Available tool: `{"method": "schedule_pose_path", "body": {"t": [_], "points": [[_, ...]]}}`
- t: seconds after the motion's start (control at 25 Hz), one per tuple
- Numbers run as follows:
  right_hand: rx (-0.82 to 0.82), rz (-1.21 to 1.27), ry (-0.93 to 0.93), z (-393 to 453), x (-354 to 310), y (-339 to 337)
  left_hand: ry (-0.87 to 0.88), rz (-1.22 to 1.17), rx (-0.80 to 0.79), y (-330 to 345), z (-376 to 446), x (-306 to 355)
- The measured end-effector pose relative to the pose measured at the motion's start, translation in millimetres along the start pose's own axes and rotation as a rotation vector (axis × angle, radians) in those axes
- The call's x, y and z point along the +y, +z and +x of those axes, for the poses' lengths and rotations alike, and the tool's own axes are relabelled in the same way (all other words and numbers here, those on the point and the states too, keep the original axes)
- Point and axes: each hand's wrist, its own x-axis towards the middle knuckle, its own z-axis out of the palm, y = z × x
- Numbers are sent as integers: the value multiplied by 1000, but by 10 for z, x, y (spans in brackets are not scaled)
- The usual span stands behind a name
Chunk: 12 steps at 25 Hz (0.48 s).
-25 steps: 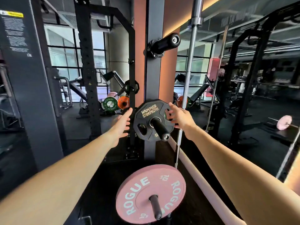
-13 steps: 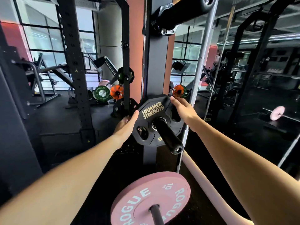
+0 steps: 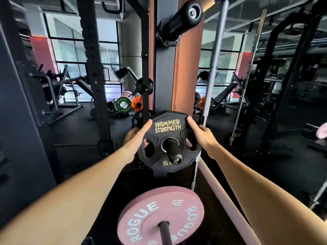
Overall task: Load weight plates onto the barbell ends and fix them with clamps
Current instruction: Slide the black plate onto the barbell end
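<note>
Black Hammer Strength plate (image 3: pixel 168 128) sits on a black storage peg (image 3: pixel 172 148) of the rack upright (image 3: pixel 163 71), approx. mid-frame. Left hand (image 3: pixel 137 137) grips its left rim, thumb on the face, fingers curled behind. Right hand (image 3: pixel 200 134) grips the right rim likewise. Below, a pink Rogue plate (image 3: pixel 160 216) on another peg; steel bar (image 3: pixel 215 61) stands just right of the rack.

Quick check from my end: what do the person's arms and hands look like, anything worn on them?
Both forearms are bare as far as the frame shows: no sleeves visible. The left hand and the right hand carry no gloves, wraps or straps, and no watch, band or ring can be seen on the wrists or on the fingers that show. No markings are visible on either arm.
</note>
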Motion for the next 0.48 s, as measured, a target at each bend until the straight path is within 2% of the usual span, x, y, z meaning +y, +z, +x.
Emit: {"method": "schedule_pose_path", "body": {"t": [0.08, 0.2, 0.36, 0.48], "points": [[-66, 98, 17, -116, 93, -78, 70, -90, 48, 98, -124, -56], [-13, 224, -18, -326, 168, -109, 191, -134, 149, 227, -373, -66], [95, 243, -60, -569, 154, -139, 197, -141, 247, 281, -694, -114], [71, 245, -144, -830, 135, -139, 212, -141, 299, 197, -995, -134]]}}
